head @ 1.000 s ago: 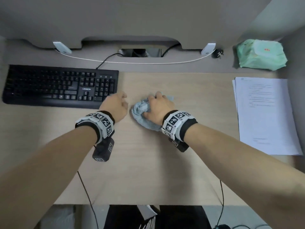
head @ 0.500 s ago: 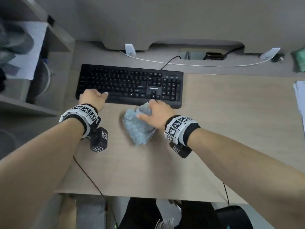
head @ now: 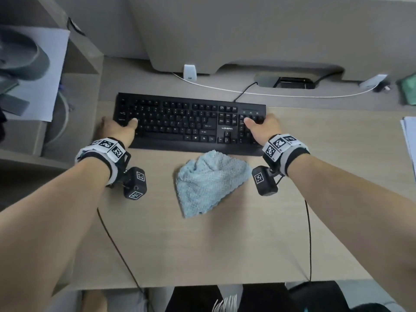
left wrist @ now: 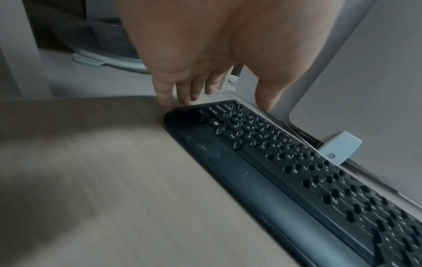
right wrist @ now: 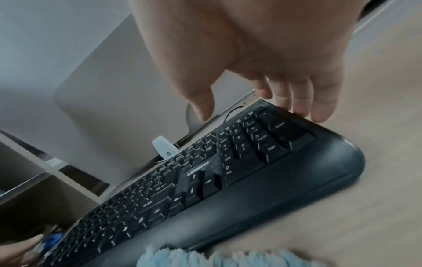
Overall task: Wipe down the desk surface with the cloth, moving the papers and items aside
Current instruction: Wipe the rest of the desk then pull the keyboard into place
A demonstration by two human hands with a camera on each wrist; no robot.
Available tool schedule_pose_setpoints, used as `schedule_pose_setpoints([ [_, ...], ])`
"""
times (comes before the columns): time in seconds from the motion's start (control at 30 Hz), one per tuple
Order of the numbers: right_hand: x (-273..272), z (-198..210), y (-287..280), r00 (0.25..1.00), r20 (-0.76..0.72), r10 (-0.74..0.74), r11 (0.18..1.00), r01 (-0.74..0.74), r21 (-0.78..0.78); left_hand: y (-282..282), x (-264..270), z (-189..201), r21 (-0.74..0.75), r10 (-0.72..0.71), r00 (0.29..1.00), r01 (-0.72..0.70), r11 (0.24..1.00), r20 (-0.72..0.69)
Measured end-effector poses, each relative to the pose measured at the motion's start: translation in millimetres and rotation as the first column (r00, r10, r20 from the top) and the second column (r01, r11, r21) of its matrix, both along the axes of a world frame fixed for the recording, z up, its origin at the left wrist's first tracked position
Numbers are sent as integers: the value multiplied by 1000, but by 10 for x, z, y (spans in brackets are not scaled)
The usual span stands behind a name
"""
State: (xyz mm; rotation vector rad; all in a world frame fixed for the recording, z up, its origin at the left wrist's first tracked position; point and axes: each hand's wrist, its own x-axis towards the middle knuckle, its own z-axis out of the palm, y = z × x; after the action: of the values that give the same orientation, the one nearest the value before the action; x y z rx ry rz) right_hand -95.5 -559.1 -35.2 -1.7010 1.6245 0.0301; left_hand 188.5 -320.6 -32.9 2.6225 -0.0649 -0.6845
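A crumpled light-blue cloth [head: 209,181] lies loose on the wooden desk [head: 225,244], just in front of a black keyboard [head: 180,124]; neither hand touches it. My left hand [head: 117,126] is at the keyboard's left end, thumb over the keys and fingers down beside the end edge. The left wrist view shows those fingertips [left wrist: 164,101] touching the desk at the keyboard's [left wrist: 297,180] corner. My right hand [head: 262,124] is at the right end. Its fingertips [right wrist: 301,112] touch the keyboard's [right wrist: 228,180] end edge, and its thumb hovers over the number pad. The cloth's [right wrist: 217,258] fringe shows below.
A stack of white papers [head: 408,136] lies at the desk's right edge, with a green packet [head: 408,90] behind it. A white cable [head: 270,94] runs along the back under a grey panel [head: 247,30]. A shelf unit [head: 33,75] with paper stands left of the desk.
My right hand has let go of the cloth and moved up to the keyboard's right end. My left hand has slid out to the keyboard's left end. The cloth stays put.
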Motion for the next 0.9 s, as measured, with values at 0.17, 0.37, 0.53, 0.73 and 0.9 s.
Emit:
schedule_pose_setpoints([
  [0.17,18,-51,-34,1000,-27,-3,1000,3,15,-102,54,-48,21,13,1000,-13,1000,-18],
  [0.37,-55,1,-148,997,-10,-75,996,76,49,-238,33,5,132,3,1000,-1,991,-8],
  [0.53,-434,150,-364,988,-34,-149,987,151,58,-493,-215,114,138,-26,1000,27,990,-11],
  [0.73,-1288,408,-824,972,-60,-226,973,228,28,-1100,-906,262,53,-46,997,49,997,-61],
  [0.9,-2185,470,-1374,950,-43,-310,951,309,-17,-1743,-1864,308,46,-149,985,153,987,-87],
])
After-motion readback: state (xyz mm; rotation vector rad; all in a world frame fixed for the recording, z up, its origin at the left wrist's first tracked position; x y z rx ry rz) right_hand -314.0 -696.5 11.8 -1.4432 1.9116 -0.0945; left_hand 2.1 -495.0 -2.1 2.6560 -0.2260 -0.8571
